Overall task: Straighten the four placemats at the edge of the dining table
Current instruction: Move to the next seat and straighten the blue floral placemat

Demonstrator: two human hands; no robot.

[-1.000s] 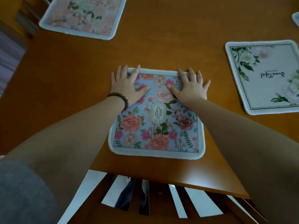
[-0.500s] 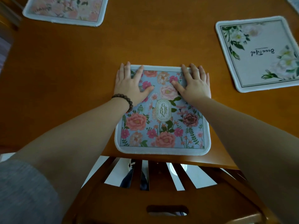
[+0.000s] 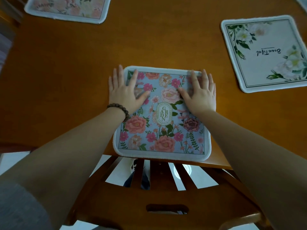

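A blue floral placemat (image 3: 163, 135) marked "GARDEN" lies at the near edge of the wooden dining table (image 3: 66, 80), its near border right at the edge. My left hand (image 3: 124, 93) presses flat on its far left corner, fingers straight, partly over the table. On the far right corner my right hand (image 3: 200, 94) lies flat in the same way. A white placemat (image 3: 269, 63) with green leaves sits tilted at the right. A pink floral placemat (image 3: 69, 9) lies at the far left, cut off by the frame. A fourth mat's corner (image 3: 303, 0) shows at top right.
A wooden chair back (image 3: 166, 196) with slats stands tucked under the table just below the blue mat. Pale floor (image 3: 13, 161) shows beneath it. A bead bracelet (image 3: 118, 110) circles my left wrist.
The blue mat has slid toward the near table edge and squared up with it. My hands have spread a little wider apart on its far corners.
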